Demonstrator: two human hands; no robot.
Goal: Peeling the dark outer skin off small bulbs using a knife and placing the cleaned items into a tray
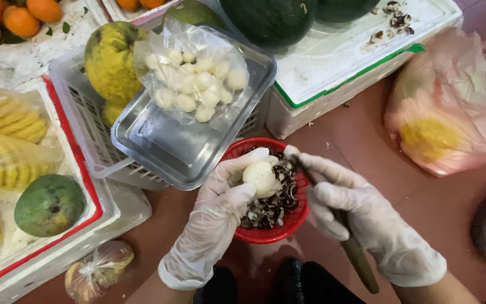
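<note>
Two gloved hands over the red basket (288,228) of dark peelings: your left hand (220,214) has its fingers curled snugly round a peeled white fruit (260,177), pinching it above the basket. Your right hand (361,217) is wrapped tight on a knife (358,256), blade tip just beside the fruit.

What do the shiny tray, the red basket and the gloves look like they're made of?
The tray looks like metal, likely stainless steel: grey, with soft reflections. The red basket seems moulded plastic, with a slotted wall. The gloves on the left hand and right hand look like thin translucent plastic film, wrinkled and loose.
</note>
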